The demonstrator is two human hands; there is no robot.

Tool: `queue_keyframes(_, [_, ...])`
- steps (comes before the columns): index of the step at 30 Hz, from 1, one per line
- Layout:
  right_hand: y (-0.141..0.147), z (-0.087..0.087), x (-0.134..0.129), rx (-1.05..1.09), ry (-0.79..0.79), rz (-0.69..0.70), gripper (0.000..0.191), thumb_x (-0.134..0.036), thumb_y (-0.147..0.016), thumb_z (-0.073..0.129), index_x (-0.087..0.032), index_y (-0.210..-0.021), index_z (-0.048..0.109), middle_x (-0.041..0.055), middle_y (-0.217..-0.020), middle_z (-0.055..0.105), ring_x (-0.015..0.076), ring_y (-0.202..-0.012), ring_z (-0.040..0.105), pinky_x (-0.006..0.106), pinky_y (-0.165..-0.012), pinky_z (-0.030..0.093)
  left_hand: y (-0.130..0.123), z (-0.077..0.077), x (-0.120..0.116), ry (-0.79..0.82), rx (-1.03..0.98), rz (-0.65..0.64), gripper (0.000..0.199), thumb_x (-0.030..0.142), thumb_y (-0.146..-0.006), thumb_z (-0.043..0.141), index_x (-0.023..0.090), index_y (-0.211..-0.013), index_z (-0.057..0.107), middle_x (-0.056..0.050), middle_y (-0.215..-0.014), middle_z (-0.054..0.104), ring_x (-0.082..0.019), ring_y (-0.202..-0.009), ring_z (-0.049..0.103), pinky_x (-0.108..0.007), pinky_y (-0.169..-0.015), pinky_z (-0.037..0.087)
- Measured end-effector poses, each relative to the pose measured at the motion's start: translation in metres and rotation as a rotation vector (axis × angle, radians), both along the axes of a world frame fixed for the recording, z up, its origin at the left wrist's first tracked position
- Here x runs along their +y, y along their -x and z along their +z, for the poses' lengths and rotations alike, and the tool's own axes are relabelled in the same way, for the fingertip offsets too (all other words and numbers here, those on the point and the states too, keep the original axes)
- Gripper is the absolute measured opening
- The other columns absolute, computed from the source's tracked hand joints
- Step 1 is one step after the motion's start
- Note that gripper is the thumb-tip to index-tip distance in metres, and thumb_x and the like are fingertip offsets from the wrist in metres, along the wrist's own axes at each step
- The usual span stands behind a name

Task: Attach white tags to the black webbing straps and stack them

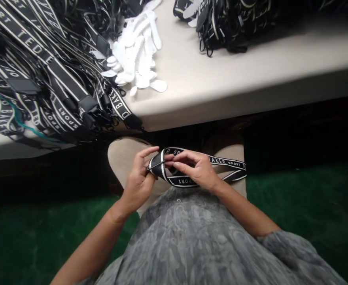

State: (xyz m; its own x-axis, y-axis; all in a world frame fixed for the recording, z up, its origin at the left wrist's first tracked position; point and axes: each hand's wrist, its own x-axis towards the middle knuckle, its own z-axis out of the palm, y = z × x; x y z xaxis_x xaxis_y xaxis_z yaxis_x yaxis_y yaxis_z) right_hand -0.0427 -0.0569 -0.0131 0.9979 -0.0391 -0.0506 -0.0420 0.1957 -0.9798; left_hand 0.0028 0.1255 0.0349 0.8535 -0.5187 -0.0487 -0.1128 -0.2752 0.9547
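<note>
Over my lap lies a black strap (218, 160) with white edge lines and white lettering, looped back on itself. My left hand (140, 178) grips the strap's left end, where a dark bar-like piece crosses the folded webbing. Just to the right, my right hand (200, 168) has its thumb and fingertips pinched together inside the loop, close to that fold. Whatever sits between those fingertips is too small to make out. The strap's far end trails to the right across my knee.
A pale table (186, 87) runs along in front of me. Piled on its left are many similar lettered straps (43, 67), beside a heap of white tabs (138, 51). More black straps with hooks (221, 25) lie farther back. The floor (304, 206) is green.
</note>
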Motion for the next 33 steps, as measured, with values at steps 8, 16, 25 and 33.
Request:
queue_keyframes(8, [0.019, 0.005, 0.015, 0.083, -0.100, 0.062, 0.040, -0.039, -0.081, 0.072, -0.021, -0.112, 0.054, 0.0047, -0.103, 0.069, 0.0200, -0.097, 0.066, 0.035, -0.087, 0.052, 0.014, -0.038, -0.013, -0.226, -0.383, 0.109, 0.057, 0.006, -0.088, 0.050, 0.019, -0.142, 0.038, -0.012, -0.137, 0.058, -0.024, -0.125, 0.057, -0.042, -0.109, 0.046])
queue_keyframes(16, [0.025, 0.002, 0.017, 0.053, 0.418, -0.257, 0.007, -0.026, -0.088, 0.056, -0.021, -0.089, 0.060, 0.0003, -0.075, 0.067, 0.0158, -0.064, 0.063, 0.027, -0.063, 0.047, 0.016, -0.055, -0.028, -0.267, -0.450, -0.082, 0.056, 0.012, -0.094, 0.045, 0.018, -0.148, 0.031, -0.015, -0.142, 0.053, -0.025, -0.123, 0.058, -0.039, -0.105, 0.048])
queue_keyframes(25, [0.039, -0.011, -0.002, -0.242, 1.013, -0.396, 0.030, -0.010, -0.089, 0.048, -0.022, -0.100, 0.073, 0.0040, -0.076, 0.072, 0.0192, -0.071, 0.066, 0.032, -0.068, 0.048, 0.022, -0.036, -0.045, -0.303, 0.023, -0.060, 0.050, 0.026, -0.094, 0.051, 0.018, -0.142, 0.037, -0.003, -0.083, 0.068, -0.020, -0.074, 0.068, -0.030, -0.072, 0.053])
queue_keyframes(33, [0.053, -0.006, 0.004, -0.264, 1.312, -0.142, 0.029, -0.012, -0.093, 0.046, -0.016, -0.106, 0.072, 0.0070, -0.073, 0.071, 0.0186, -0.064, 0.062, 0.033, -0.060, 0.041, 0.026, -0.052, -0.044, -0.225, 0.233, -0.169, 0.043, 0.026, -0.091, 0.046, 0.018, -0.134, 0.045, -0.010, -0.118, 0.063, -0.025, -0.112, 0.060, -0.038, -0.096, 0.047])
